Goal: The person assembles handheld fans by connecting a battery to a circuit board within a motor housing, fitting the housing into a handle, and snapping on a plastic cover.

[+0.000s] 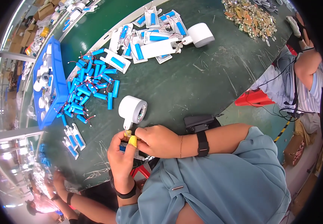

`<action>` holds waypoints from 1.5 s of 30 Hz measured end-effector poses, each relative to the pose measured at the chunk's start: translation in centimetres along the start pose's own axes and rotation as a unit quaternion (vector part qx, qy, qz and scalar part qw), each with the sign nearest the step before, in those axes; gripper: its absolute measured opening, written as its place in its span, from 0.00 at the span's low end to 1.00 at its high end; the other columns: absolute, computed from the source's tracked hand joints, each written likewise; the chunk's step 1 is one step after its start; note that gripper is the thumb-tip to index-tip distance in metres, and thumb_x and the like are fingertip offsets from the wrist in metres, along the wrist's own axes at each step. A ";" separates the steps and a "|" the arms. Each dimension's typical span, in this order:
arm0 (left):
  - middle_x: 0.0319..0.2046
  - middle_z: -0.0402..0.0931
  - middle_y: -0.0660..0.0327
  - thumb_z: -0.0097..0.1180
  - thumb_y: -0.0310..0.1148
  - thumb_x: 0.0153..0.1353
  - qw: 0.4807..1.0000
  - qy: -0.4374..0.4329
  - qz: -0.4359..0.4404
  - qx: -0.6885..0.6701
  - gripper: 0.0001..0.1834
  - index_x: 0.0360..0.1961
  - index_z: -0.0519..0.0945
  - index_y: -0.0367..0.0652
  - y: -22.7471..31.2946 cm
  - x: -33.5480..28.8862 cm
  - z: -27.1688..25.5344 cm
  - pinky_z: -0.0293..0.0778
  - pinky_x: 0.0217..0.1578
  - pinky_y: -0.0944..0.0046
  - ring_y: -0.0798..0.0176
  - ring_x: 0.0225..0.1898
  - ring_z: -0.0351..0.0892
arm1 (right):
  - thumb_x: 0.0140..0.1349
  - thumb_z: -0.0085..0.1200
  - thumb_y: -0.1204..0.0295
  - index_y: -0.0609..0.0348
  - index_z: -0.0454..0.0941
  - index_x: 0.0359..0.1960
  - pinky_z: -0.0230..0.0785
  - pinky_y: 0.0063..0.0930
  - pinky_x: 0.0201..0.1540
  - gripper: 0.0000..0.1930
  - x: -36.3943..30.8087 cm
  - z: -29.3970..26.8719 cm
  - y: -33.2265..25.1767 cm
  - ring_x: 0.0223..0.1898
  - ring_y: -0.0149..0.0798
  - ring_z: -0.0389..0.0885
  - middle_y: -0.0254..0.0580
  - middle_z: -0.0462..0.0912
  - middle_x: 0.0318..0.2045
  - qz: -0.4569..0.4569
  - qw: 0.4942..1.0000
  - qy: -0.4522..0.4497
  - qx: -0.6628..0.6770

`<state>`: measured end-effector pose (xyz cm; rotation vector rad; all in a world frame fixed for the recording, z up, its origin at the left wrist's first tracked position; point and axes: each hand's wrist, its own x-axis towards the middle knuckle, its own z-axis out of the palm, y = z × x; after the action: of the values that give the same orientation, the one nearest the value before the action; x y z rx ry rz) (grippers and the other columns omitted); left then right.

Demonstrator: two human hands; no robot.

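Note:
Just beyond my hands lies a white drum-headed device point(129, 108) with a dark, ring-shaped end face and a short neck pointing toward me. My left hand point(121, 152) is closed at the neck's near end, yellow covers on its thumb and a fingertip. Pressed against it from the right, my right hand point(157, 141) pinches at the same spot. A thin wire shows by the fingertips, but what the right fingers grip is hidden. Below the hands, part of a blue cylindrical battery point(122, 148) shows beside the left palm.
Loose blue batteries with wires point(90, 80) lie left on the green table point(210, 84). White casings with batteries point(155, 35) are heaped beyond, near another drum head point(201, 35). A blue bin point(56, 86) stands left. Small metallic parts point(249, 20) lie far right. Other people sit on both sides.

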<state>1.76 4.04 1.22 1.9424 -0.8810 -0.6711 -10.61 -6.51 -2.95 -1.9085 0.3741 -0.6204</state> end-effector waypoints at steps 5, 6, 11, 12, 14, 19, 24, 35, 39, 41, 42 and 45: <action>0.32 0.78 0.66 0.58 0.21 0.57 0.999 -0.007 -0.038 -0.024 0.12 0.43 0.80 0.35 -0.3 -0.3 -1.8 0.71 0.37 0.73 0.75 0.33 0.74 | 0.59 0.60 0.69 0.61 0.74 0.34 0.74 0.41 0.28 0.10 0.6 -3.5 -1.2 0.25 0.51 0.83 0.47 0.82 0.24 0.059 0.990 -0.121 0.033; 0.32 0.79 0.66 0.57 0.21 0.57 0.997 -0.012 -0.052 -0.050 0.11 0.43 0.80 0.35 -0.5 -0.9 -2.7 0.71 0.37 0.73 0.74 0.34 0.74 | 0.59 0.62 0.68 0.58 0.76 0.35 0.75 0.37 0.28 0.09 0.8 -4.4 -0.9 0.25 0.47 0.84 0.45 0.83 0.25 0.038 0.997 -0.069 0.015; 0.35 0.80 0.65 0.57 0.19 0.58 0.997 -0.071 -0.013 -0.026 0.09 0.41 0.80 0.33 -3.1 -2.7 -7.9 0.72 0.39 0.70 0.70 0.35 0.77 | 0.70 0.49 0.72 0.57 0.74 0.58 0.70 0.23 0.26 0.16 5.1 -15.9 0.7 0.23 0.24 0.73 0.32 0.75 0.23 0.117 0.945 0.200 -0.233; 0.34 0.80 0.65 0.57 0.19 0.59 0.992 -0.073 -0.045 -0.089 0.09 0.42 0.80 0.33 -2.6 -2.9 -8.6 0.71 0.38 0.71 0.71 0.35 0.76 | 0.71 0.49 0.70 0.53 0.72 0.64 0.68 0.21 0.26 0.20 5.5 -17.7 2.0 0.22 0.23 0.72 0.31 0.74 0.23 0.135 0.948 0.209 -0.196; 0.32 0.80 0.63 0.58 0.22 0.60 0.974 -0.051 -0.093 -0.200 0.09 0.41 0.80 0.32 -1.3 -3.3 -10.0 0.72 0.34 0.71 0.72 0.33 0.77 | 0.72 0.48 0.68 0.52 0.73 0.64 0.66 0.19 0.25 0.20 6.3 -19.3 4.0 0.22 0.22 0.71 0.31 0.75 0.24 0.125 0.958 0.180 -0.184; 0.31 0.80 0.65 0.55 0.27 0.62 0.986 0.106 -0.056 -0.115 0.09 0.41 0.81 0.34 0.4 -3.4 -17.8 0.70 0.35 0.73 0.73 0.32 0.75 | 0.72 0.48 0.65 0.61 0.75 0.59 0.65 0.16 0.22 0.19 7.0 -19.7 6.5 0.22 0.23 0.76 0.34 0.79 0.28 0.181 0.959 0.167 -0.140; 0.29 0.79 0.65 0.54 0.31 0.62 0.956 0.261 -0.084 0.104 0.12 0.41 0.83 0.35 -2.6 1.7 -29.1 0.67 0.34 0.74 0.73 0.31 0.75 | 0.73 0.47 0.62 0.62 0.76 0.54 0.66 0.13 0.20 0.18 5.9 -20.0 7.8 0.25 0.24 0.79 0.36 0.82 0.33 0.219 0.956 0.176 -0.089; 0.35 0.84 0.59 0.55 0.36 0.62 0.839 0.384 -0.126 0.365 0.19 0.47 0.82 0.33 -18.8 6.5 -37.2 0.75 0.40 0.63 0.62 0.36 0.82 | 0.69 0.52 0.70 0.64 0.70 0.60 0.72 0.16 0.32 0.20 2.5 -18.0 3.1 0.39 0.25 0.80 0.38 0.81 0.47 0.242 0.938 0.224 0.102; 0.39 0.84 0.58 0.55 0.33 0.61 0.888 0.332 -0.150 0.280 0.18 0.50 0.81 0.33 -17.1 2.3 -31.9 0.75 0.44 0.64 0.64 0.41 0.81 | 0.70 0.51 0.71 0.64 0.70 0.60 0.73 0.15 0.31 0.19 0.6 -18.1 3.5 0.39 0.26 0.81 0.39 0.81 0.47 0.260 0.916 0.257 0.164; 0.40 0.83 0.58 0.55 0.29 0.61 0.916 0.282 -0.132 0.252 0.18 0.51 0.80 0.32 -14.4 -0.9 -28.6 0.74 0.47 0.64 0.67 0.43 0.80 | 0.71 0.49 0.70 0.64 0.72 0.57 0.74 0.15 0.30 0.16 -0.2 -18.3 3.2 0.35 0.27 0.83 0.39 0.83 0.44 0.314 0.885 0.253 0.233; 0.39 0.83 0.58 0.56 0.27 0.60 0.923 0.262 -0.123 0.254 0.17 0.50 0.80 0.33 -13.8 -2.6 -27.5 0.74 0.47 0.65 0.66 0.43 0.80 | 0.71 0.49 0.70 0.64 0.72 0.57 0.74 0.15 0.30 0.16 -0.7 -18.2 3.3 0.35 0.27 0.83 0.39 0.83 0.44 0.315 0.885 0.252 0.233; 0.37 0.82 0.57 0.56 0.23 0.57 0.903 0.232 -0.006 0.363 0.15 0.47 0.81 0.36 -9.6 -4.7 -23.7 0.75 0.45 0.64 0.62 0.42 0.80 | 0.72 0.48 0.69 0.62 0.73 0.53 0.73 0.15 0.27 0.13 -1.4 -17.5 3.2 0.30 0.27 0.83 0.37 0.83 0.38 0.302 0.902 0.180 0.251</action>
<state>19.32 22.99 4.52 2.6060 -0.8751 0.1781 -21.82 -20.28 -0.67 -1.0900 0.9072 -0.5704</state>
